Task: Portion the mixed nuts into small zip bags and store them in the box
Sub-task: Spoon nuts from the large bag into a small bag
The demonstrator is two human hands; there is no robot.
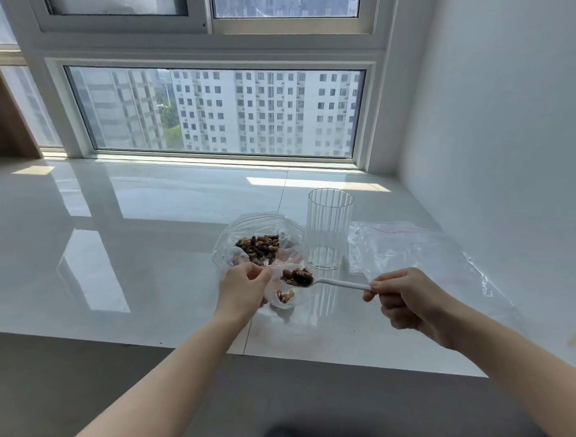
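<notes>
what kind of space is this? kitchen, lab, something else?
Probably a flat high up in a residential block, at a wide glossy white window ledge used as a worktop. Clues: the sliding window looking out on apartment towers, and household items like a ribbed glass.

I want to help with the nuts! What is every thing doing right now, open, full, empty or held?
Big bag: open, nuts inside.
Small bag: held open by left hand, few nuts inside.
Spoon: full of nuts, held by right hand over small bag.
Glass: upright, empty.
Spare bags: flat, empty.
</notes>
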